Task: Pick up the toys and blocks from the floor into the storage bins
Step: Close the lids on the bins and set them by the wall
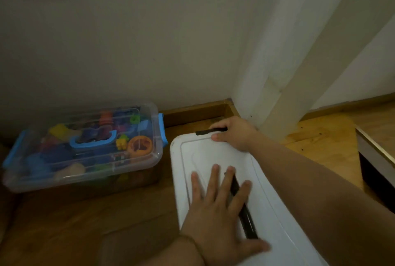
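**A:** Which step is this?

**B:** Closing up, I'd judge. The left hand point(218, 208) lies flat, fingers straight, pressing on the white bin lid point(213, 154). The right hand point(235, 133) curls its fingers over the lid's far edge at the black latch point(210, 131), thumb on top.

**A:** And the toys?

**B:** The toys point(140, 145) are packed in the clear bin point(85, 182) with blue clasps, lidded, by the wall.

**A:** Next?

**B:** Probably snapping that latch shut, with the left hand bearing down to seat the lid.

A bare strip of floor point(166, 180) separates the white bin point(267, 191) from the clear toy bin point(85, 148); wall point(149, 52) and curtain point(277, 73) close off behind the white bin.
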